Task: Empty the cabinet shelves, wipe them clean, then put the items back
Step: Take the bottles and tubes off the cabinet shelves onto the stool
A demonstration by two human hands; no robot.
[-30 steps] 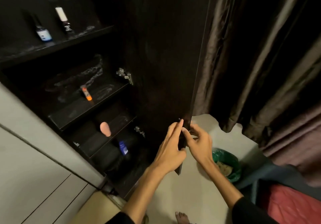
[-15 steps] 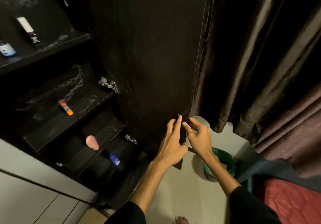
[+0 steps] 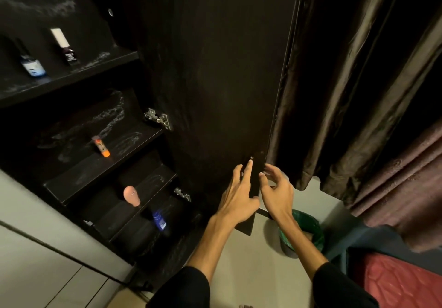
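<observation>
The dark cabinet stands with its door (image 3: 215,80) swung out towards me. My left hand (image 3: 235,200) lies on the door's inner face near the lower edge, fingers stretched up and thumb hooked round the edge. My right hand (image 3: 277,193) hovers at the outer side of that edge with fingers spread, fingertips just touching it. On the top shelf stand a blue-and-white bottle (image 3: 33,65) and a dark bottle with a white cap (image 3: 64,47). An orange-tipped tube (image 3: 101,146) lies on the shelf below. Lower down are a pink bottle (image 3: 131,195) and a blue bottle (image 3: 159,219).
Brown curtains (image 3: 358,92) hang just right of the door. A green-lined bin (image 3: 308,231) sits on the floor under my right forearm. A red mattress (image 3: 401,281) fills the lower right corner. A white panel (image 3: 35,248) borders the cabinet on the left. Metal hinges (image 3: 159,118) stick out from the door.
My right hand's fingers have loosened and spread at the door edge, where both hands were pinched close together. My view has swung back left, so more of the top shelf shows.
</observation>
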